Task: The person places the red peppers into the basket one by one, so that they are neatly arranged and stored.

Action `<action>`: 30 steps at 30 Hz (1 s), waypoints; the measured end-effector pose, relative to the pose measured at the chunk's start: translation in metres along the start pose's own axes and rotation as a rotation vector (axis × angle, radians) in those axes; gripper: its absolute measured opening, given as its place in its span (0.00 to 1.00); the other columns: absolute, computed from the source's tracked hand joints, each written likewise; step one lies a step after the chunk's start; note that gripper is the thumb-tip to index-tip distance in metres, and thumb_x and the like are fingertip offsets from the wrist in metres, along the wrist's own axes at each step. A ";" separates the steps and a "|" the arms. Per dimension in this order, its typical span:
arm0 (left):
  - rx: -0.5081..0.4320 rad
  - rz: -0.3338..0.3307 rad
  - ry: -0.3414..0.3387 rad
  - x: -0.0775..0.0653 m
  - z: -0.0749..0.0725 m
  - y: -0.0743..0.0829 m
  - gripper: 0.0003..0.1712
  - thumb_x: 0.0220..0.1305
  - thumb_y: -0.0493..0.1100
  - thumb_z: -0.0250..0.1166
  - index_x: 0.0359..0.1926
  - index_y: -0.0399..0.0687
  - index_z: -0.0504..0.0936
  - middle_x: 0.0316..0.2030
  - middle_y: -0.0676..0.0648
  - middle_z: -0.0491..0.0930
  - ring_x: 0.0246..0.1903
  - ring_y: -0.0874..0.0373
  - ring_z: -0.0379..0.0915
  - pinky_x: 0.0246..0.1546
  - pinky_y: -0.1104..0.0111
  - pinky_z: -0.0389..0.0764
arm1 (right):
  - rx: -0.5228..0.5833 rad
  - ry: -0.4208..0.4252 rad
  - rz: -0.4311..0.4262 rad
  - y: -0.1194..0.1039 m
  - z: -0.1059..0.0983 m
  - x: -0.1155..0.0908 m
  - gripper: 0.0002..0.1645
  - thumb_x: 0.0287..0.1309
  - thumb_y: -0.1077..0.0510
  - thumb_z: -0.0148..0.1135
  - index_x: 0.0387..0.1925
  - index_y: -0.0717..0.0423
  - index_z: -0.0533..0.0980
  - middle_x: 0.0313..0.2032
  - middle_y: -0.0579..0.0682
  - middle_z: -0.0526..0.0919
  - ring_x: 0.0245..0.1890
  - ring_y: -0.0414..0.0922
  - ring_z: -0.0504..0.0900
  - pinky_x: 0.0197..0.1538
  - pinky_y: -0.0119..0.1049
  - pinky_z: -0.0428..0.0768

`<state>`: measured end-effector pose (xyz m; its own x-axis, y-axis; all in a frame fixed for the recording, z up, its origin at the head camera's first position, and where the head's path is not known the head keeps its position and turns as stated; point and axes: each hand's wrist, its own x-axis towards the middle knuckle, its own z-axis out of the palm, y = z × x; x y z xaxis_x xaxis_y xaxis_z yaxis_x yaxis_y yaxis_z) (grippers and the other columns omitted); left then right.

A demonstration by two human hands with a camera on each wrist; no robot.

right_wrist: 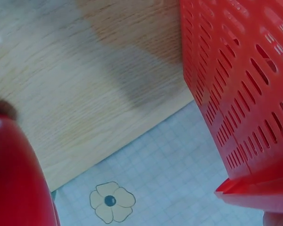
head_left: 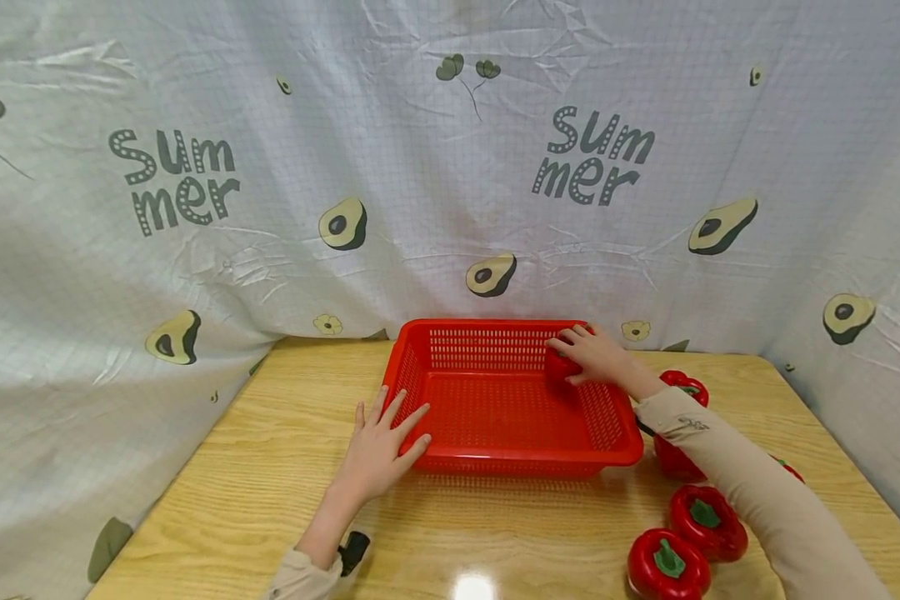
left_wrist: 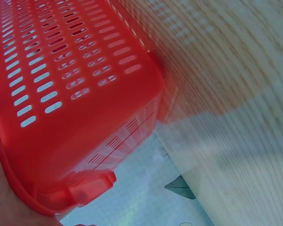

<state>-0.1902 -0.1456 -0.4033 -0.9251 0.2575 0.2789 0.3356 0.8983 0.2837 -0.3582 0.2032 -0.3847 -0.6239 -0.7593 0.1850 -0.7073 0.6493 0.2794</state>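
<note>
A red plastic basket [head_left: 495,456] with slotted walls stands on the wooden table. Over its far right corner reaches my right hand [head_left: 596,358], fingers curved round a red bell pepper [head_left: 560,367] inside the basket. Part of that pepper is hidden by the hand. With fingers spread, my left hand [head_left: 378,454] rests on the basket's left front rim. The left wrist view shows the basket's outer wall [left_wrist: 85,136] close up, with a bit of the left hand [left_wrist: 9,202] at its rim.
Several more red bell peppers lie right of the basket, among them one by the front edge [head_left: 667,567], one behind it [head_left: 708,523] and one near the right forearm [head_left: 675,458]. A printed curtain [head_left: 420,167] hangs behind the wooden table [head_left: 270,467].
</note>
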 end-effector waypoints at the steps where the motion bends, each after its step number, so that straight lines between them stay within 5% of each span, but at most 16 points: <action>1: 0.000 0.000 0.000 0.000 0.000 0.000 0.28 0.60 0.59 0.50 0.61 0.58 0.66 0.64 0.39 0.58 0.68 0.40 0.40 0.62 0.39 0.40 | 0.006 -0.013 0.004 0.000 0.000 0.000 0.39 0.38 0.47 0.70 0.54 0.54 0.68 0.47 0.57 0.74 0.47 0.55 0.70 0.50 0.54 0.67; 17: 0.011 -0.001 -0.008 0.001 0.000 0.000 0.28 0.61 0.59 0.50 0.61 0.58 0.66 0.64 0.39 0.59 0.67 0.40 0.40 0.62 0.39 0.41 | 0.107 -0.089 0.024 -0.005 0.003 0.000 0.36 0.40 0.50 0.69 0.53 0.53 0.69 0.49 0.58 0.73 0.48 0.55 0.71 0.49 0.54 0.64; 30: 0.014 -0.004 -0.001 -0.001 0.002 -0.002 0.28 0.60 0.59 0.50 0.61 0.59 0.67 0.64 0.40 0.59 0.68 0.41 0.40 0.62 0.39 0.40 | 0.055 -0.085 0.023 -0.006 0.001 0.000 0.37 0.40 0.44 0.68 0.54 0.46 0.69 0.50 0.56 0.74 0.48 0.54 0.70 0.49 0.56 0.65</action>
<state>-0.1908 -0.1472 -0.4062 -0.9266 0.2540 0.2772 0.3293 0.9041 0.2723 -0.3542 0.1989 -0.3871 -0.6648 -0.7390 0.1094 -0.7080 0.6700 0.2232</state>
